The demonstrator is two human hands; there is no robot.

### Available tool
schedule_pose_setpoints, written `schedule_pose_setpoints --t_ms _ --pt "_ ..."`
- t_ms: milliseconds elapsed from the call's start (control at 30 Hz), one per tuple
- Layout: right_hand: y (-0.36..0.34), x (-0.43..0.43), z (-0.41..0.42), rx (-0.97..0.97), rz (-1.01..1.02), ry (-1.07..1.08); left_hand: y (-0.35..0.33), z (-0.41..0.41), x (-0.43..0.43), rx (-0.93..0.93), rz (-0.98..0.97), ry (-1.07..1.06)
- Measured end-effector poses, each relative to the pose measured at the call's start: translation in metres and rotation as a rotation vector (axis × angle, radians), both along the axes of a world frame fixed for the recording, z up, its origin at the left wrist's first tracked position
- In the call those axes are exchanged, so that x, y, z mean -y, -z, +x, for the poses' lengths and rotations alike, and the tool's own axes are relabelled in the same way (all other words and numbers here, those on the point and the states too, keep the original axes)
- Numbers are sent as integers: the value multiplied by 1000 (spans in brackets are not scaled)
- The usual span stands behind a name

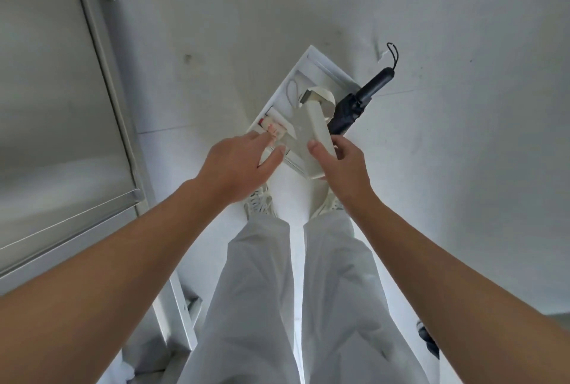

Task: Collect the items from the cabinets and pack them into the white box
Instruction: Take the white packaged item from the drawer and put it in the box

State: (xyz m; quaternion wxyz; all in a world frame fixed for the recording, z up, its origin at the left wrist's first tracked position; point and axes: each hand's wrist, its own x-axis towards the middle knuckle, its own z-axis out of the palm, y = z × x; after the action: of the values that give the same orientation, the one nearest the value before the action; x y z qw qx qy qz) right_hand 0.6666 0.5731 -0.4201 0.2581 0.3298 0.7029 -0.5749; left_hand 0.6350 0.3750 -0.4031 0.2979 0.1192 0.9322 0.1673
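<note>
Head view looks straight down on a pale grey-white floor (431, 167), with a grey metal cabinet (46, 106) standing well to the left of the left hand's fingers (256, 137) and the person's white trousers (262, 291) and laced shoes (259, 204) below both hands. Just beyond the fingers the white box (311, 53) lies on the floor, set diagonally. The right hand (345, 167) grips the near end of a long cream tool (311, 124), fingers and thumb curled round it; its long axis runs from those fingers up and slightly left over the box, rounded head pointing away from the person. The left hand (237, 164) is spread, fingers nearly straight and holding nothing, tips at a small pink packet (273, 129) in the box (contact cannot be made out). Beyond the right fingers a folded black umbrella (354, 106) lies across the box's right edge, handle pointing up-right.
</note>
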Motion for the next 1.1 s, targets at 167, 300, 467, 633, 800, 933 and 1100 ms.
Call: schedule_pose_setpoints --t_ms 167,300,467,633,800,933,1100 --pt "11 0 0 24 -32 77 10 -6 2 23 -10 7" --pt "34 6 -11 34 -97 144 23 -15 1 33 -14 -20" --pt "69 21 -23 56 -146 137 51 -24 4 47 -3 -88" --pt "109 44 -29 125 -151 180 78 -30 18 63 15 -95" --pt "161 73 -33 174 -133 271 117 -36 39 63 -3 -73" --pt "208 94 -41 151 -77 382 152 -44 51 61 4 -51" --pt "248 118 -65 139 11 606 193 -54 57 61 7 -32"
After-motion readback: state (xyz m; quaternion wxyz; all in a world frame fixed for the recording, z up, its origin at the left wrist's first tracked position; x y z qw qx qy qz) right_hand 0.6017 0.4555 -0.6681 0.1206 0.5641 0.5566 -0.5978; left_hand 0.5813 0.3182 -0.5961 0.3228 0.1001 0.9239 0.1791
